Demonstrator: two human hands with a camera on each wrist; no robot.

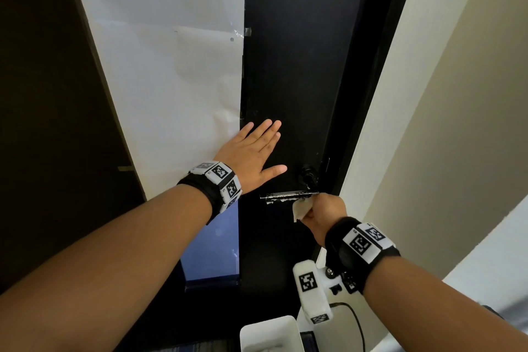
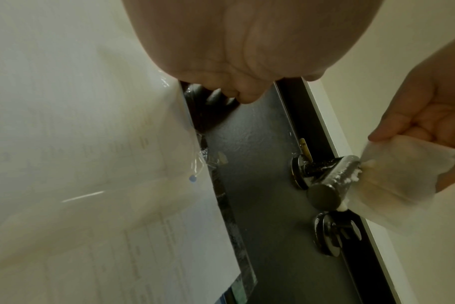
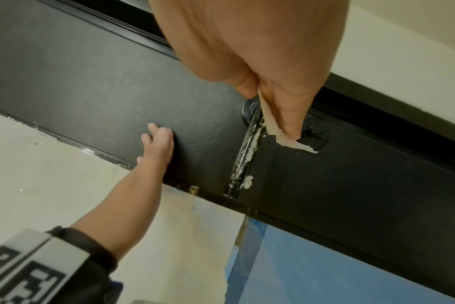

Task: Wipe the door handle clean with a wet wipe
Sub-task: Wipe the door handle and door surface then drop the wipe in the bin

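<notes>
A dark lever door handle (image 1: pixel 287 196) (image 2: pixel 333 176) (image 3: pixel 243 158) streaked with white foam sticks out of the black door (image 1: pixel 300 66). My right hand (image 1: pixel 324 213) (image 3: pixel 273 92) (image 2: pixel 434 115) pinches a white wet wipe (image 1: pixel 301 208) (image 2: pixel 392 181) (image 3: pixel 286 137) and holds it against the handle near its pivot end. My left hand (image 1: pixel 254 151) (image 3: pixel 157 142) lies flat on the door with straight fingers, up and left of the handle. In the left wrist view only the palm (image 2: pixel 247 41) shows.
White paper (image 1: pixel 171 66) is taped to the door's left part, with a blue sheet (image 1: pixel 211 246) below it. A round lock knob (image 1: pixel 308 176) (image 2: pixel 330 234) sits beside the handle. The dark frame and cream wall (image 1: pixel 428 123) stand to the right. A white container (image 1: pixel 268 333) sits below.
</notes>
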